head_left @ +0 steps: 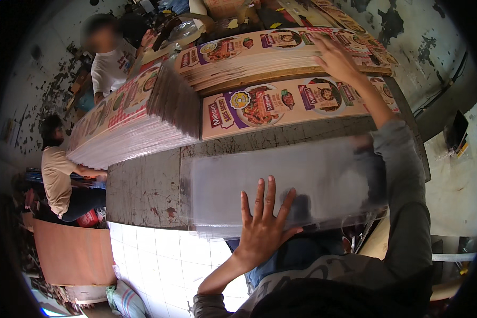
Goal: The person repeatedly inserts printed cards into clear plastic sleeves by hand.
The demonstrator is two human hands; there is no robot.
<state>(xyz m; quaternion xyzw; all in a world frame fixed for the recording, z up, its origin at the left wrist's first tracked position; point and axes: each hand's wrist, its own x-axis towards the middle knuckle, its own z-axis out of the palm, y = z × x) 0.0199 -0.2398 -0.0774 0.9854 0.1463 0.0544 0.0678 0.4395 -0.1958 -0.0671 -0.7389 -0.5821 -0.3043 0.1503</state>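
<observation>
My left hand [262,222] lies flat, fingers spread, on a stack of clear plastic sheets [302,180] at the near edge of a worn metal table [143,191]. My right hand [336,58] reaches far forward and rests, fingers apart, on a tall stack of printed cardboard sheets [259,55] showing food pictures. In front of that stack lies a single printed cardboard sheet [281,103], flat on the table. My right forearm in a grey sleeve crosses over it.
Another tall stack of printed cardboard [127,124] lies at the left of the table. A person in a white shirt [111,63] stands behind it; another person in a beige shirt [58,175] sits at the left. White tiled floor [164,265] is below.
</observation>
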